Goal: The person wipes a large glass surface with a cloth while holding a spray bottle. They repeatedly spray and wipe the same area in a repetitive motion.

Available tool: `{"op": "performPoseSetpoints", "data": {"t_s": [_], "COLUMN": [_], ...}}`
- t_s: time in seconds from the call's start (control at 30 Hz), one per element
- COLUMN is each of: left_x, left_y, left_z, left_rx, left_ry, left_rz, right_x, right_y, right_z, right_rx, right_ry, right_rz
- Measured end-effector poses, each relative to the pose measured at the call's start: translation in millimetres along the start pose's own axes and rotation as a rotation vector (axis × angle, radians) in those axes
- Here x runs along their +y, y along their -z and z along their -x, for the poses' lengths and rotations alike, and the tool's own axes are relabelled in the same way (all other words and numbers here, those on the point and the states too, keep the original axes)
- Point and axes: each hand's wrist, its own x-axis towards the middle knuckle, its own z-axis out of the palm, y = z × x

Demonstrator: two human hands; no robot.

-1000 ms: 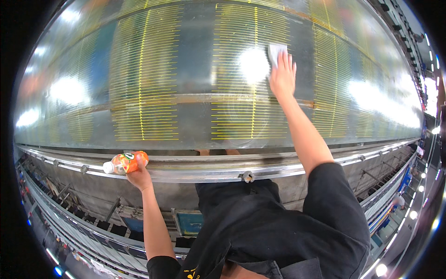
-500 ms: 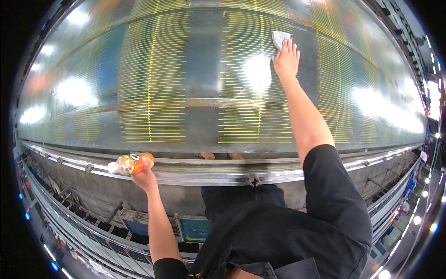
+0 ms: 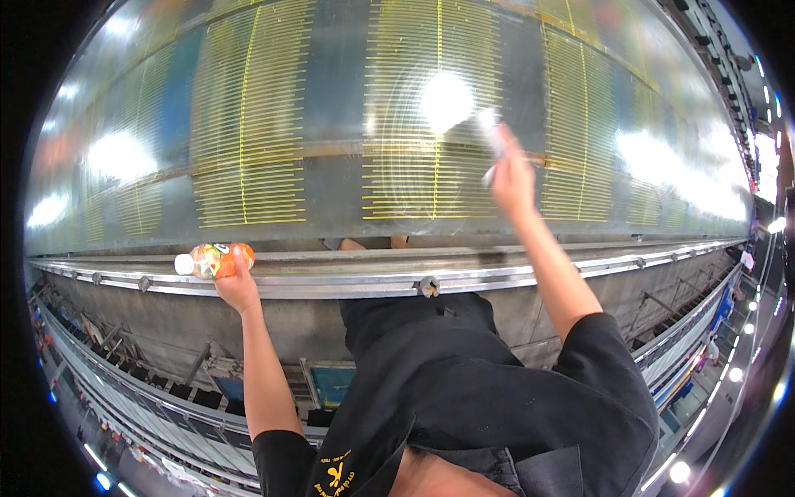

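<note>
Gripping an orange bottle (image 3: pixel 214 260) at left of frame, left hand (image 3: pixel 236 286); right hand (image 3: pixel 512 178), blurred, pinching a white cloth (image 3: pixel 490 139) against the reflective panel (image 3: pixel 331 124), upper centre.

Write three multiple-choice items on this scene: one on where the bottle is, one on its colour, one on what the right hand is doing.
1. Where is the bottle?
A. In the left hand at the metal rail
B. High up on the panel
C. In the right hand

2. What colour is the bottle?
A. Blue
B. Orange with a white cap
C. Black

3. What is the right hand doing?
A. Hanging empty
B. Gripping the rail
C. Holding a pale cloth against the shiny lined panel

Answers: 1 A, the left hand grips it beside the rail. 2 B, the body is orange, the cap white. 3 C, the cloth shows above its fingers on the panel.
</note>
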Motion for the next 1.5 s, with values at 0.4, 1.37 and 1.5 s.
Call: {"op": "performPoseSetpoints", "data": {"t_s": [0.4,1.37,1.5], "left_x": [1.5,13.5,-3.1], "left_y": [-1.2,-3.5,16.6], "left_z": [2.8,1.0,-8.5], "left_rx": [0.041,-0.079,-0.149], "left_ry": [0.039,0.014,0.023], "left_rz": [0.05,0.364,0.704], "right_x": [-99.2,-12.3,-200.1], "right_y": [-85.9,-116.3,-280.1], "right_z": [22.3,84.8,82.4], "right_rx": [-0.432,0.389,-0.047], "right_ry": [0.313,-0.178,0.076], "right_rz": [-0.142,0.645,-0.195]}}
